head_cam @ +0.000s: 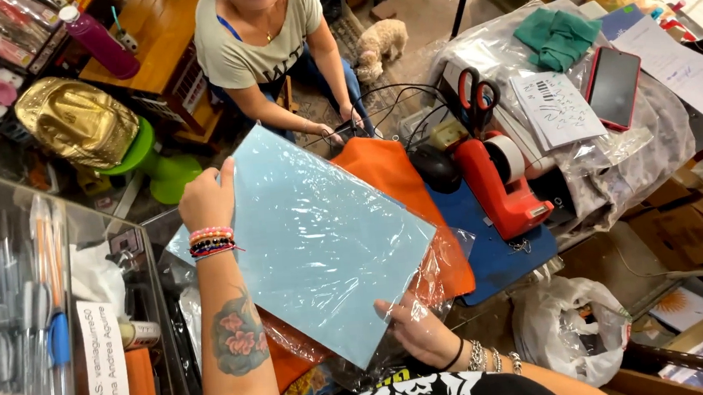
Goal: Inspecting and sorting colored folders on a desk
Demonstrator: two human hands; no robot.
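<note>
I hold a large light blue sheet (321,234) wrapped in clear plastic, tilted over the work surface. My left hand (207,197) grips its upper left edge. My right hand (418,327) holds the lower right corner from underneath, fingers showing through the plastic. Under the sheet lie orange sheets (388,177) in plastic.
A red tape dispenser (503,184) with red-handled scissors (476,93) stands to the right, beside a black mouse (435,167) and a red phone (613,86). Another person (270,44) sits across. A clear box of pens (31,310) is at left. A small dog (380,44) lies behind.
</note>
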